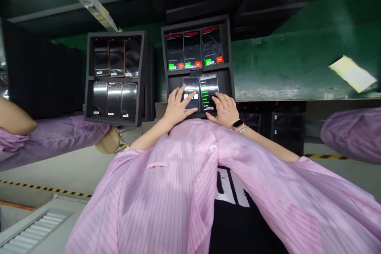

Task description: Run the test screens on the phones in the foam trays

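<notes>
The left phone [191, 86] and the right phone [208, 92] sit side by side, screens lit and facing out, in the lower row of a black foam tray [196, 24]. The left phone shows white blocks, its lower half under the left hand [178, 107]. The right phone shows green lines, with the right hand [224, 110] against its lower edge.

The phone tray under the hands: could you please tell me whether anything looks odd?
The lower row of the foam tray holds only two phones, with bare foam to their right; every other row, including the neighbouring tray's, holds three.
</notes>
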Motion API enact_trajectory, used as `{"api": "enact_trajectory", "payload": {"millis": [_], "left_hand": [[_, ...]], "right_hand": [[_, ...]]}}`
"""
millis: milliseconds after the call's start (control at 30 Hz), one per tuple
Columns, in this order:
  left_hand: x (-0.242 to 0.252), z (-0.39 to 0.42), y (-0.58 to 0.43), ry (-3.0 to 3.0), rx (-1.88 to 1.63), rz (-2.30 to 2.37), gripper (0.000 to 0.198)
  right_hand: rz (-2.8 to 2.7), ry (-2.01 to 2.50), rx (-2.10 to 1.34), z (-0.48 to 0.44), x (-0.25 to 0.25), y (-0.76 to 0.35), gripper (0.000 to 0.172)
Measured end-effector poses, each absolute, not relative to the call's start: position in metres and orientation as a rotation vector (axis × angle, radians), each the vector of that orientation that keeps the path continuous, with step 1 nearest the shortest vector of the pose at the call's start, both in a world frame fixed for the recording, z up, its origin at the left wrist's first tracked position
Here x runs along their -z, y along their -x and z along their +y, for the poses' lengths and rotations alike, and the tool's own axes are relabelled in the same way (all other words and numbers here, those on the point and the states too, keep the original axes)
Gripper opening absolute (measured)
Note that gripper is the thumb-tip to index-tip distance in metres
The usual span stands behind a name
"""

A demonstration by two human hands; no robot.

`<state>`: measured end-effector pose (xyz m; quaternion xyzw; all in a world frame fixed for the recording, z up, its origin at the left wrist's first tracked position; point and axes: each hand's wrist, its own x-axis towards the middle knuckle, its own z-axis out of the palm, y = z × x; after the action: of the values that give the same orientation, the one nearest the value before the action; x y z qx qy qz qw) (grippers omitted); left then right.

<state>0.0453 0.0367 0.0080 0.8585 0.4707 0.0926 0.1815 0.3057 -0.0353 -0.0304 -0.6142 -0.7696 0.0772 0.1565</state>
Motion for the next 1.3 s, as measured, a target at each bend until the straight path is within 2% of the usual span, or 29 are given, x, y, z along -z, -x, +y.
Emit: {"api": "enact_trajectory", "payload": {"millis": [167, 400, 533, 700, 900, 1067, 1167, 1300], "left_hand": [[-0.007, 0.038, -0.058, -2.421, -0.173, 1.341, 0.068], [-0.017, 0.107, -0.026, -2.223, -0.420, 1.743, 0.088], [-0.007, 0.146, -0.011, -2.159, -0.278, 1.836, 0.087], [-0.003, 0.152, -0.017, -2.187, -0.192, 1.848, 0.082], [0.001, 0.158, -0.055, -2.367, -0.405, 1.515, 0.077], [0.005, 0.151, -0.066, -2.307, -0.483, 1.489, 0.076], [-0.006, 0.120, -0.050, -2.331, -0.529, 1.405, 0.084], [-0.015, 0.057, -0.019, -2.365, -0.457, 1.305, 0.081]], "right_hand": [[-2.149, 1.741, -0.330, -0.035, 0.026, -0.308, 0.079], [-2.137, 1.601, -0.386, 0.034, -0.003, -0.301, 0.081], [-2.187, 1.627, -0.444, 0.088, 0.002, -0.299, 0.083], [-2.190, 1.684, -0.542, 0.112, 0.017, -0.306, 0.088], [-2.114, 1.636, -0.481, 0.091, 0.000, -0.314, 0.081], [-2.089, 1.626, -0.469, 0.047, -0.010, -0.324, 0.079], [-2.112, 1.621, -0.457, 0.011, -0.009, -0.330, 0.076], [-2.152, 1.606, -0.447, -0.035, 0.001, -0.330, 0.068]]}}
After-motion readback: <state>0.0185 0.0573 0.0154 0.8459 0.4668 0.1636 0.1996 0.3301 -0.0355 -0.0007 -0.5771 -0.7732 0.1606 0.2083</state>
